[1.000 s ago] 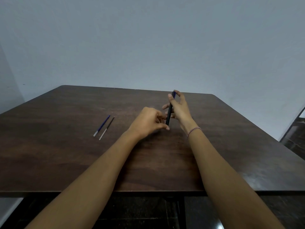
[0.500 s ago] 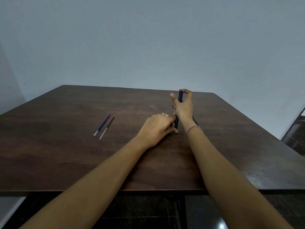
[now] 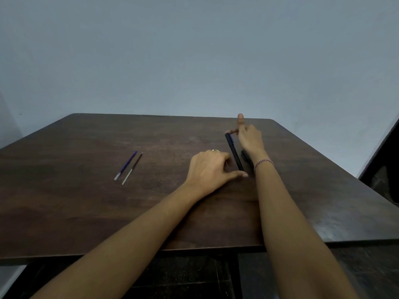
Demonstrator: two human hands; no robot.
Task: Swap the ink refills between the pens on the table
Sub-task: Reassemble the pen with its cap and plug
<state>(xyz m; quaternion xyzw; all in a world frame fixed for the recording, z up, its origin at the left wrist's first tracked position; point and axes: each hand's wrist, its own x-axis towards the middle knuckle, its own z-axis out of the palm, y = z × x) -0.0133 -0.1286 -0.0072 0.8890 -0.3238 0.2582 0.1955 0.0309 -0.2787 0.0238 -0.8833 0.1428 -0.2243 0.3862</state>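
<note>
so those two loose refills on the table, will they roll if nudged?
Probably. The blue refill and dark refill look thin and round, so a sideways nudge likely rolls them. They look light, and lie flat on the smooth table, so pinching one up may be fiddly.

Right wrist hides a dark object (image 3: 246, 157); pen (image 3: 234, 153) tip behind left thumb.

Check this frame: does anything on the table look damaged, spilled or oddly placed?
Nothing stands out. Two refills, one blue and one dark, lie side by side on the table, left of the hands. The left hand and right hand hold a dark pen barrel. No spills or breakage visible.
</note>
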